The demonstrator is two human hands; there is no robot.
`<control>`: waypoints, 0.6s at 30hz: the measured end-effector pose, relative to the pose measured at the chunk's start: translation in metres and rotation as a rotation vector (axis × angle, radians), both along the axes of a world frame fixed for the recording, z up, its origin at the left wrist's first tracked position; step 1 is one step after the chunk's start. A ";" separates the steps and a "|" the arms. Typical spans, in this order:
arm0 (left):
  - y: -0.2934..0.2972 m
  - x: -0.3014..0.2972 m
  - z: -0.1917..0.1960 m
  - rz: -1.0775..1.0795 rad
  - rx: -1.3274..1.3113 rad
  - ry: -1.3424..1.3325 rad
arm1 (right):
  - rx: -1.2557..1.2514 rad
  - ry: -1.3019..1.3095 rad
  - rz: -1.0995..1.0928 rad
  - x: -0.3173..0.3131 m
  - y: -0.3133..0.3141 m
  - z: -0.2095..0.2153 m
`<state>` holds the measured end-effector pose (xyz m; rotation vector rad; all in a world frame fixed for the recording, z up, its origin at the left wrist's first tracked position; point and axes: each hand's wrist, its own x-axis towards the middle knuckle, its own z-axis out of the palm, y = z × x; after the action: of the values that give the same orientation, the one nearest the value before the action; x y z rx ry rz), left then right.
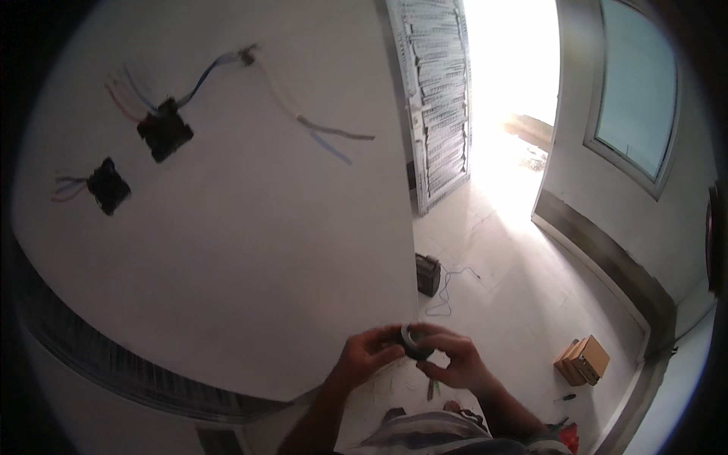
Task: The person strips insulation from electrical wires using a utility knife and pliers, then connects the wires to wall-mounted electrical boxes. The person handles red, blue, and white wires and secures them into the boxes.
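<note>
Close in front of my body, both hands hold a roll of black tape with a pale inner ring. My left hand grips its left side, fingers bent over the top. My right hand pinches the roll from the right, thumb and fingers bent round it. Fingers partly hide the roll, and I cannot tell whether a tape end is loose. On the white wall to the left, red and blue wires stick out of a dark square wall box. Lower left is a second wall box with short wires.
Wires hang from a small hole higher on the wall. Beyond the wall's edge stands a dark box-shaped case with a thin blue cord on the floor. Cardboard boxes and a screwdriver-like tool lie right. A door stands open behind.
</note>
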<state>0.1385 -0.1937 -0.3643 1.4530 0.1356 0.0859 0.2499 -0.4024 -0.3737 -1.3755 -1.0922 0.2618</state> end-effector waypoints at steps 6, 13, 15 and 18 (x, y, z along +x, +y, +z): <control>-0.048 0.003 -0.042 0.076 0.105 0.153 | -0.001 0.094 0.002 0.008 -0.047 -0.033; -0.072 0.014 -0.068 0.139 -0.011 0.089 | -0.098 0.100 0.033 0.026 -0.062 -0.095; -0.074 0.009 -0.080 0.114 -0.084 0.119 | -0.041 0.330 0.228 0.032 -0.067 -0.106; -0.076 0.004 -0.061 0.028 -0.057 0.169 | -0.074 0.570 0.338 0.038 -0.079 -0.107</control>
<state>0.1422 -0.2693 -0.4251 1.4008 0.2941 -0.0179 0.2878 -0.4819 -0.4812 -1.0729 -0.8272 0.8909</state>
